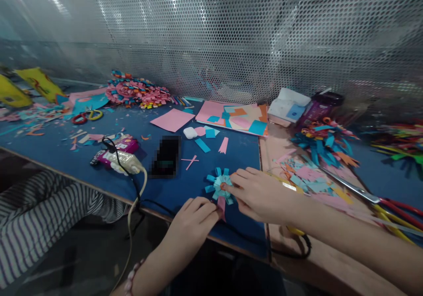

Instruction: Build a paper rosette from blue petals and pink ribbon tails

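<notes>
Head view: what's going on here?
A person is handling a blue paper flower at the near side of a blue table. The right hand has its fingers on the flower, by its middle. The left hand is at a pink strip on the flower's near side; how firmly it grips cannot be told. A pink sheet lies farther back, and scissors lie off to the right, beside paper scraps.

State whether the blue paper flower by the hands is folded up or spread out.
Spread out: the blue paper flower shows petals fanning outward, with the right hand touching it.
</notes>
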Demonstrator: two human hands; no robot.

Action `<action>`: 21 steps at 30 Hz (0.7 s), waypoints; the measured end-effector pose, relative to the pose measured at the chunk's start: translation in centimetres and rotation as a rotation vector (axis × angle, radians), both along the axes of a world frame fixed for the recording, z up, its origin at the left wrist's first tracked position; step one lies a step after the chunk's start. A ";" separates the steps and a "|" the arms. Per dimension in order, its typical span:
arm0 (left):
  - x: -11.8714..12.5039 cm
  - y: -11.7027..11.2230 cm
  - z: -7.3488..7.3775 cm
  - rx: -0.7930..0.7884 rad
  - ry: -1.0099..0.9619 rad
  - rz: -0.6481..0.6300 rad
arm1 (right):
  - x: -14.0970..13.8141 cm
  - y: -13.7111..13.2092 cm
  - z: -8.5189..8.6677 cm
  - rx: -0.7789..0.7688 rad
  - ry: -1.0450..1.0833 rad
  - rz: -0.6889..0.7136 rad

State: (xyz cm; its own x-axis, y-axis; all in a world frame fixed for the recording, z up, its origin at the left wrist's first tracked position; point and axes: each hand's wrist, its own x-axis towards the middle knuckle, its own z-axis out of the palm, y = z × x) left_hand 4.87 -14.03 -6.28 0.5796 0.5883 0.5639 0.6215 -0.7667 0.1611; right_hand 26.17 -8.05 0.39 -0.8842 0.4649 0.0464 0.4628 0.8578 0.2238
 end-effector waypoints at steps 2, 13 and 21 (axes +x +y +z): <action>0.0 -0.1 0.0 0.002 0.005 0.002 | -0.2 -0.1 0.3 -0.057 -0.011 -0.038; -0.6 -0.6 0.3 -0.085 0.076 0.005 | -1.1 -0.8 -1.3 -0.024 -0.038 -0.038; -1.8 -2.9 7.2 -0.616 -0.243 -0.259 | 4.4 -4.1 0.5 0.089 0.371 -0.499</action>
State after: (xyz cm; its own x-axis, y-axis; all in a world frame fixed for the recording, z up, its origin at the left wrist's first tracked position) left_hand 3.05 -16.96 0.91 0.6438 0.7022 0.3039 0.3234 -0.6097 0.7236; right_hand 30.58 -12.16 0.86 -0.4791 0.7976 0.3665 0.8633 0.5037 0.0321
